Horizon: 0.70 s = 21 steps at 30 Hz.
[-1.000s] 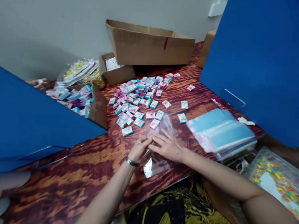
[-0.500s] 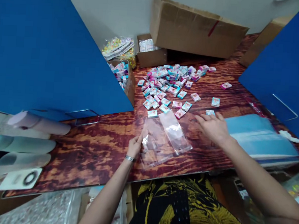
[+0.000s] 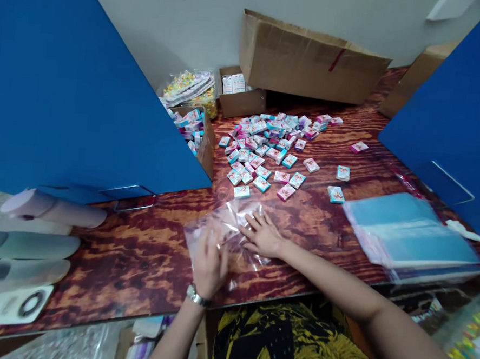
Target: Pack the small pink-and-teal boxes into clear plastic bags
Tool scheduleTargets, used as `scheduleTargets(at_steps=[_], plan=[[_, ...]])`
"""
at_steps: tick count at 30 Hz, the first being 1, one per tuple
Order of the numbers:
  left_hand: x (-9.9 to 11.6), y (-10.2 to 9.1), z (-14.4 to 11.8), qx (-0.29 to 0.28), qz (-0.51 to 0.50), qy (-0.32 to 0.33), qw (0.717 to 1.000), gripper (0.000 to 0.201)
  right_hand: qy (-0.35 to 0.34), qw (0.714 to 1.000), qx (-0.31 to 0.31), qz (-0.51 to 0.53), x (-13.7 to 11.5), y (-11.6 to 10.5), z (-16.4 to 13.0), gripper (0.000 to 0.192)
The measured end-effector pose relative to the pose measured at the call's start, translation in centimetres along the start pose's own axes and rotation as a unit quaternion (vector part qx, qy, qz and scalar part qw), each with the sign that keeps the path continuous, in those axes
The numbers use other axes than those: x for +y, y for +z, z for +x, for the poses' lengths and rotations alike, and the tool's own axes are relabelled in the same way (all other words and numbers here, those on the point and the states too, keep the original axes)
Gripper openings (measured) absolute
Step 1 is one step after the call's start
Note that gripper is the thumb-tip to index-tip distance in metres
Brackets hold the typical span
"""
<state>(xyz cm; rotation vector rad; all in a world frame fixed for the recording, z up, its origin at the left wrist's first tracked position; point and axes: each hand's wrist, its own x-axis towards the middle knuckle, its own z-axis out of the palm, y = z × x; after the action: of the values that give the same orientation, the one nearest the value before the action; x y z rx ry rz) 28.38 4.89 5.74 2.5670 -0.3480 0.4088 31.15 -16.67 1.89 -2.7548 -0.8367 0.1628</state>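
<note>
Hands down on plastic, both of them, right at the near edge of the table (image 3: 138, 249). The clear bag (image 3: 199, 232) lies flat on the wood, just in front of the person, crinkled and glossy, catching white glints of light. The right hand (image 3: 263, 236) rests on top of it, palm down, fingers spread wide and flat, gripping nothing, simply pinning the film. The left hand (image 3: 210, 259) sits over the bag's near left part, but it is blurred, so I cannot tell whether it pinches the plastic or just lies on it. A metal wristwatch (image 3: 195, 295) shows at that wrist.

By the look of it, the step in hand is settling and smoothing the bag on the tabletop. Film this thin and slippery clings to itself, so any opening of it would call for a careful fingertip pinch at one edge while the other hand keeps it pinned.

Beyond the bag, well apart from both hands, lies a scatter of little boxes (image 3: 266, 143), flat cardboard squares in pink, teal and white, thick in the middle and thinning to strays on the right. To the right sits a stack of blue sleeves (image 3: 407, 233), smooth and shiny. Behind stands a big brown carton (image 3: 308, 59), dull and creased, red tape on its face. Blue panels (image 3: 67, 82) wall in the sides. The table is dark, swirling wood grain, reddish brown.
</note>
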Motion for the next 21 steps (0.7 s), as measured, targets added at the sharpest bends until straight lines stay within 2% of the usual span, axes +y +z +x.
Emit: scheduleTargets(at_steps=[1,2,4,6,9,12,17,19,21], plan=[[0.5,0.6,-0.3,-0.053,0.025,0.054,0.997,0.049,-0.015,1.000,0.001,0.003,-0.2,-0.2,0.4,0.061],[0.8,1.3,-0.6,-0.103,0.050,0.082,0.990,0.051,-0.035,0.999,0.000,0.005,-0.1,-0.5,0.6,0.061],[0.7,2.7,-0.9,-0.170,0.102,0.080,0.977,0.061,-0.070,0.998,0.003,0.002,1.3,-1.7,0.8,0.057],[-0.1,3.6,-1.0,-0.201,0.134,0.065,0.968,0.070,-0.062,0.998,0.024,-0.021,4.3,-3.4,0.4,0.049],[-1.5,3.9,-1.1,-0.216,0.154,0.072,0.961,0.071,0.039,0.993,0.058,-0.095,9.8,-5.6,-0.5,0.042],[-2.4,3.5,-1.2,-0.214,0.159,0.087,0.960,0.070,0.062,0.987,0.023,-0.149,13.4,-6.3,-1.3,0.047],[-3.5,3.2,-1.2,-0.203,0.145,0.137,0.959,0.072,0.018,0.992,-0.007,-0.126,13.5,-6.6,-2.2,0.040],[-3.8,3.2,-1.2,-0.198,0.143,0.149,0.958,0.071,0.003,0.994,-0.013,-0.106,14.1,-7.8,-2.1,0.040],[-4.0,3.3,-1.1,-0.193,0.145,0.153,0.958,0.070,-0.005,0.995,-0.007,-0.100,15.9,-9.4,-1.5,0.041]])
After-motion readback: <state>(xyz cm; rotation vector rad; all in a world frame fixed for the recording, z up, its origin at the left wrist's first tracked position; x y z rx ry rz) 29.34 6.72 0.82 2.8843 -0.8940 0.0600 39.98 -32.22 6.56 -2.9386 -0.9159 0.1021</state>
